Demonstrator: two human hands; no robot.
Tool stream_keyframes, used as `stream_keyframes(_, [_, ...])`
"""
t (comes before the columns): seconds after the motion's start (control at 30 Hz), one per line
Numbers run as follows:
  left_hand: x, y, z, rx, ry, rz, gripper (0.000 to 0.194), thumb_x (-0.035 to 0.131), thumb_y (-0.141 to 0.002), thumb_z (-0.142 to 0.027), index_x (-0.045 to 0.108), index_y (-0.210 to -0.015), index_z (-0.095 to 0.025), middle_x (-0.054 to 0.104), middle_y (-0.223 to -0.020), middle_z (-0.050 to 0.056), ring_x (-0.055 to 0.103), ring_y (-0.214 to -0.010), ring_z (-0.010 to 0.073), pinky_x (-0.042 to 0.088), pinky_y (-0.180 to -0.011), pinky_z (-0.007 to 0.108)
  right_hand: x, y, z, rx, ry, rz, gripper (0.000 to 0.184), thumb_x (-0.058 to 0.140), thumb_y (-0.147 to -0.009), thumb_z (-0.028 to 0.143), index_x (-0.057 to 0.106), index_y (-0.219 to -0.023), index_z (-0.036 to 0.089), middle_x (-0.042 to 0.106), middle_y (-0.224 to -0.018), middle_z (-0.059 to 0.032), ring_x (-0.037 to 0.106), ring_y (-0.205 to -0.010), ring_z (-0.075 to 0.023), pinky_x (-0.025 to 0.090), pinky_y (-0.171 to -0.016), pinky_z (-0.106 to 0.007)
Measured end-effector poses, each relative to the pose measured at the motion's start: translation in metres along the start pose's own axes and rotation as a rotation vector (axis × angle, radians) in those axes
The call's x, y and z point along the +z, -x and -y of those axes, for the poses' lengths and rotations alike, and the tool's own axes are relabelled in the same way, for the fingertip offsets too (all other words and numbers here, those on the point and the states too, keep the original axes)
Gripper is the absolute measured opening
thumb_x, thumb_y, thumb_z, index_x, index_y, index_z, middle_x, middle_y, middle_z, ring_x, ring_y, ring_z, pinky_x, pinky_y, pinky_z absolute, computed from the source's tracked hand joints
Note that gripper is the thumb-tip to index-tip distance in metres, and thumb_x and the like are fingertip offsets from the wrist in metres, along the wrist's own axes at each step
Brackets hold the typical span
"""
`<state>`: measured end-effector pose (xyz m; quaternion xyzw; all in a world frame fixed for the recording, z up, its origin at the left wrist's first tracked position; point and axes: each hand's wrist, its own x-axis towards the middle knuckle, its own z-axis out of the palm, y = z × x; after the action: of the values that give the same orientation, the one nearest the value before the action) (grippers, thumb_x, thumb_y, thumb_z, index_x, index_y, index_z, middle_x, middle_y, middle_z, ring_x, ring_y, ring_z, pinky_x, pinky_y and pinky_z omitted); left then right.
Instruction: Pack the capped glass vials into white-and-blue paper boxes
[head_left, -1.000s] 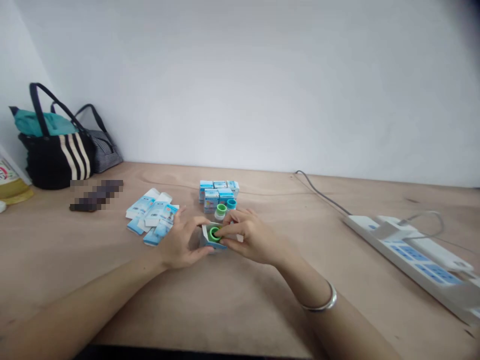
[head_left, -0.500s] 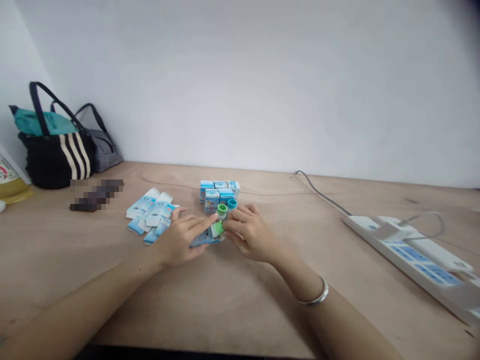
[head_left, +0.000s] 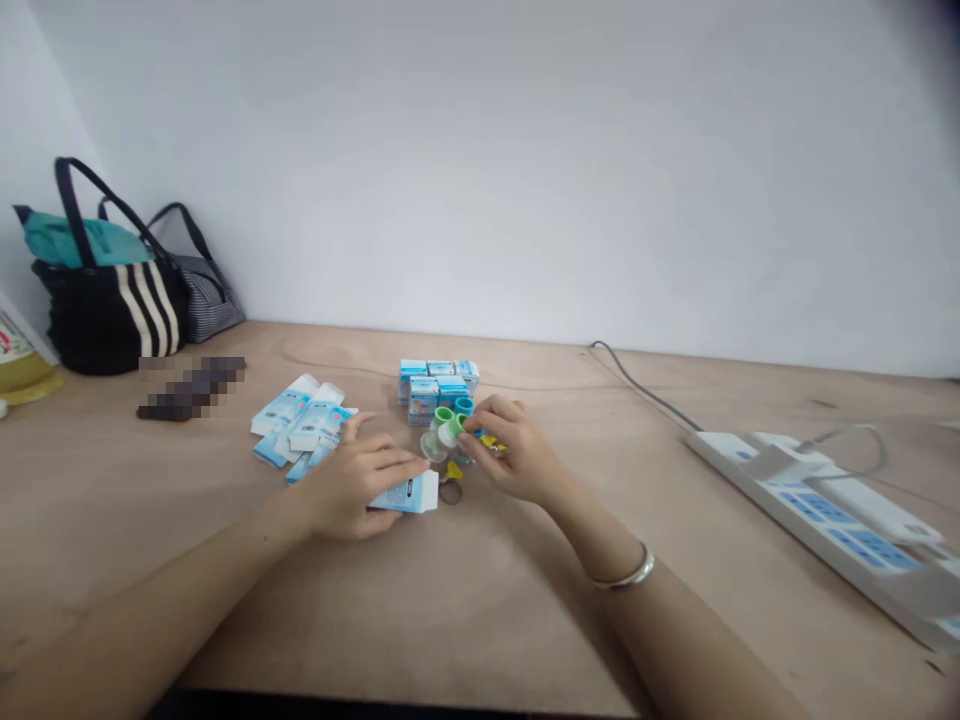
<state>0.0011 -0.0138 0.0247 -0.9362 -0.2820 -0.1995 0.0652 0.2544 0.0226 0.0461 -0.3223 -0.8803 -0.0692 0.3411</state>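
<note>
My left hand [head_left: 356,485] is closed on a small blue-and-white cardboard box [head_left: 409,493], which lies on its side with its end flaps toward the right. Between the fingertips of my right hand [head_left: 514,448] is a small bottle with a green top [head_left: 448,433], tilted and apart from the box. Close behind it stand a clear container with a green rim [head_left: 443,414] and one with a blue rim [head_left: 464,406]. Small yellow pieces [head_left: 454,470] lie under and beside my right fingers. A thin ring [head_left: 451,492] rests on the table near the box's end.
Several upright blue-and-white boxes [head_left: 424,397] stand behind the containers. Flattened boxes [head_left: 296,415] are piled left of my left hand. A dark, partly pixelated object [head_left: 180,400] and bags [head_left: 112,310] sit at the left; a power strip [head_left: 817,520] lies at the right.
The green-topped bottle has come out of the box and moved up and right with my right hand. My left hand and the box have shifted slightly down and left.
</note>
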Motion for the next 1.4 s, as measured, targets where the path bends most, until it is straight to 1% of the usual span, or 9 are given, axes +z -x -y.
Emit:
stream_keyframes(0.17, [0.003, 0.001, 0.001, 0.062, 0.001, -0.010, 0.048, 0.058, -0.079, -0.028, 0.051, -0.127, -0.028, 0.063, -0.118, 0.005, 0.055, -0.105, 0.0234, 0.017, -0.108, 0.052, 0.026, -0.001, 0.009, -0.061, 0.150, -0.007, 0.014, 0.052, -0.088, 0.028, 0.064, -0.087, 0.021, 0.061, -0.084, -0.0045, 0.053, -0.077, -0.0159, 0.030, -0.072, -0.031])
stream_keyframes(0.3, [0.008, 0.001, 0.002, 0.078, -0.051, 0.005, 0.047, 0.056, -0.083, -0.027, 0.048, -0.129, -0.031, 0.061, -0.123, 0.005, 0.052, -0.109, 0.0253, 0.019, -0.105, 0.053, 0.026, -0.003, 0.019, 0.064, 0.262, 0.046, 0.019, 0.049, -0.089, 0.029, 0.065, -0.085, 0.020, 0.065, -0.079, -0.0041, 0.054, -0.069, -0.0146, 0.029, -0.067, -0.030])
stream_keyframes(0.43, [0.012, 0.001, 0.002, 0.098, -0.105, 0.008, 0.052, 0.059, -0.083, -0.038, 0.044, -0.132, -0.029, 0.059, -0.126, 0.004, 0.053, -0.106, 0.0252, 0.033, -0.094, 0.044, 0.007, -0.003, 0.030, 0.256, 0.255, 0.358, 0.021, 0.056, -0.082, 0.034, 0.064, -0.069, 0.019, 0.066, -0.070, -0.0051, 0.057, -0.064, -0.0161, 0.028, -0.056, -0.026])
stream_keyframes(0.53, [0.015, 0.001, 0.003, 0.104, -0.131, -0.003, 0.054, 0.060, -0.082, -0.042, 0.045, -0.131, -0.027, 0.058, -0.128, 0.004, 0.053, -0.104, 0.0241, 0.037, -0.089, 0.039, -0.001, -0.001, 0.036, 0.286, 0.241, 0.564, 0.012, 0.061, -0.074, 0.030, 0.066, -0.067, 0.021, 0.066, -0.068, -0.0056, 0.059, -0.064, -0.0184, 0.028, -0.051, -0.025])
stream_keyframes(0.87, [0.020, 0.000, 0.004, 0.112, 0.000, -0.056, 0.049, 0.056, -0.086, -0.036, 0.043, -0.131, -0.022, 0.051, -0.133, 0.009, 0.047, -0.119, 0.0260, 0.038, -0.100, 0.043, -0.019, 0.001, 0.023, 0.170, 0.060, 0.831, 0.014, 0.055, -0.065, 0.010, 0.063, -0.059, 0.019, 0.066, -0.062, -0.0007, 0.053, -0.053, -0.0120, 0.030, -0.049, -0.023])
stream_keyframes(1.0, [0.008, 0.001, -0.004, 0.034, 0.069, -0.121, 0.055, 0.053, -0.082, -0.015, 0.037, -0.134, -0.023, 0.038, -0.141, 0.012, 0.033, -0.131, 0.0284, 0.033, -0.106, 0.048, -0.038, -0.002, 0.010, 0.276, 0.113, 0.739, 0.014, 0.053, -0.066, 0.011, 0.060, -0.056, 0.018, 0.062, -0.058, -0.0005, 0.050, -0.051, -0.0115, 0.028, -0.049, -0.024])
stream_keyframes(1.1, [0.004, 0.003, -0.004, -0.095, 0.102, -0.140, 0.061, 0.057, -0.075, -0.012, 0.036, -0.131, -0.022, 0.037, -0.138, 0.014, 0.038, -0.127, 0.0290, 0.036, -0.105, 0.048, -0.038, -0.003, 0.002, 0.352, 0.251, 0.613, 0.014, 0.051, -0.069, 0.013, 0.059, -0.059, 0.019, 0.061, -0.060, -0.0014, 0.051, -0.053, -0.0130, 0.025, -0.050, -0.024])
stream_keyframes(1.23, [0.012, 0.003, 0.007, -0.174, 0.115, -0.126, 0.052, 0.058, -0.074, -0.015, 0.041, -0.123, -0.023, 0.041, -0.130, 0.012, 0.050, -0.114, 0.0265, 0.047, -0.095, 0.043, -0.024, -0.004, -0.005, 0.412, 0.411, 0.578, 0.017, 0.050, -0.075, 0.017, 0.058, -0.060, 0.019, 0.063, -0.064, -0.0038, 0.054, -0.057, -0.0157, 0.023, -0.050, -0.025])
stream_keyframes(1.4, [0.029, -0.002, 0.020, -0.170, 0.042, -0.125, 0.047, 0.057, -0.077, -0.011, 0.045, -0.120, -0.024, 0.040, -0.133, 0.011, 0.049, -0.118, 0.0278, 0.047, -0.095, 0.045, -0.014, -0.003, -0.011, 0.421, 0.432, 0.606, 0.017, 0.050, -0.078, 0.018, 0.062, -0.067, 0.019, 0.067, -0.075, -0.0058, 0.059, -0.064, -0.0175, 0.026, -0.051, -0.025])
